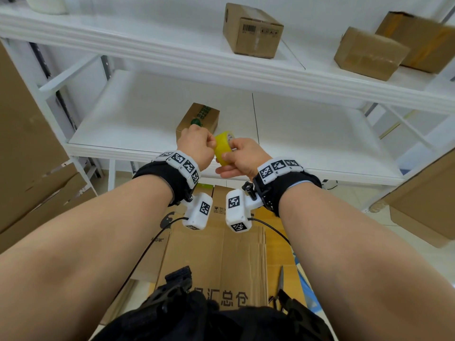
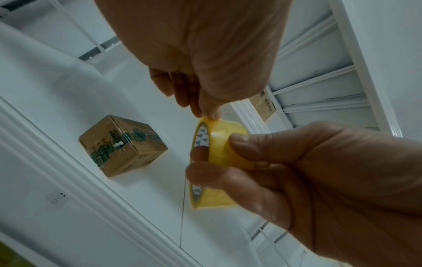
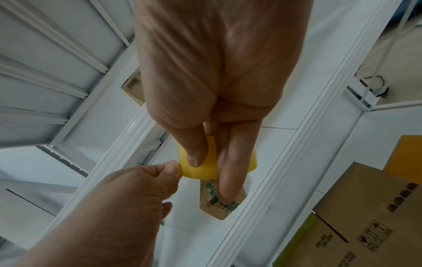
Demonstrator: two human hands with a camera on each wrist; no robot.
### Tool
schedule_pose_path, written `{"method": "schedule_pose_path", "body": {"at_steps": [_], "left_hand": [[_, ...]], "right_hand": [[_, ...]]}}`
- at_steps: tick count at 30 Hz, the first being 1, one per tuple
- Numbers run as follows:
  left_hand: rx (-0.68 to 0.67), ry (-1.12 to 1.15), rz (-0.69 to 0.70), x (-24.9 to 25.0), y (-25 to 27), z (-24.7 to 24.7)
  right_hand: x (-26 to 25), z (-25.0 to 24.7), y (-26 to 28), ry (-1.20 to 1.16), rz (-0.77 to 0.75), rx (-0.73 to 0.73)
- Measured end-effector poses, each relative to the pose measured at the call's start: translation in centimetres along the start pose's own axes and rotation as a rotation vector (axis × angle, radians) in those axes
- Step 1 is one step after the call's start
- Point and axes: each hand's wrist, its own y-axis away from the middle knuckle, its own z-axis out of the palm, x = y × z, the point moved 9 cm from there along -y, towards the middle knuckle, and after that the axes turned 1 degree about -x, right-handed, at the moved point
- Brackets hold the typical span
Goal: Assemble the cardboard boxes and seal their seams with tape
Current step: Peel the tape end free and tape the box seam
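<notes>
A yellow tape roll (image 1: 222,147) is held in the air in front of the lower shelf. My right hand (image 1: 234,156) grips it with the thumb on the outer band and fingers through the core, as the left wrist view shows on the tape roll (image 2: 219,150). My left hand (image 1: 213,141) pinches the roll's outer layer at its top edge with thumb and finger; this pinch shows in the left hand (image 2: 210,112) and again in the left hand (image 3: 177,168) beside the tape roll (image 3: 196,172). Flattened cardboard (image 1: 216,254) lies below my arms.
A small closed box (image 1: 197,119) with green print sits on the white lower shelf (image 1: 123,124) just behind my hands. Three taped boxes (image 1: 251,30) stand on the upper shelf. Large cardboard sheets (image 1: 24,143) lean at left and at right. Scissors (image 1: 280,279) lie on the flattened cardboard.
</notes>
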Motion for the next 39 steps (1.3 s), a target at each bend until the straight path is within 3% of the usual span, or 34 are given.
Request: {"method": "schedule_pose_path", "body": {"at_steps": [6,11,18,22,28,35,39], "left_hand": [[0.036,-0.144,0.0,0.7,0.4,0.1],[0.0,-0.121,0.023,1.1,0.4,0.4],[-0.108,0.136,0.03,0.8,0.5,0.3],[-0.061,0.316,-0.034,-0.2,0.2,-0.2],[-0.098,0.319,0.002,-0.8,0.2,1.1],[-0.006,0.213,0.1,-0.6,0.5,0.1],[-0.033,0.176,0.075,-0.8,0.3,0.4]], "right_hand": [[-0.8,-0.7,-0.2,0.26,-0.041,0.057],[-1.5,-1.1,-0.2,0.399,-0.072,0.123],[-0.9,-1.5,-0.3,0.391,-0.064,0.138],[-0.6,-1.9,-0.2,0.361,-0.071,0.156],[-0.9,-1.7,-0.4,0.383,-0.071,0.14],[-0.1,-0.9,-0.5,0.352,-0.073,0.087],[-0.1,-0.8,-0.6,0.332,-0.069,0.093]]}}
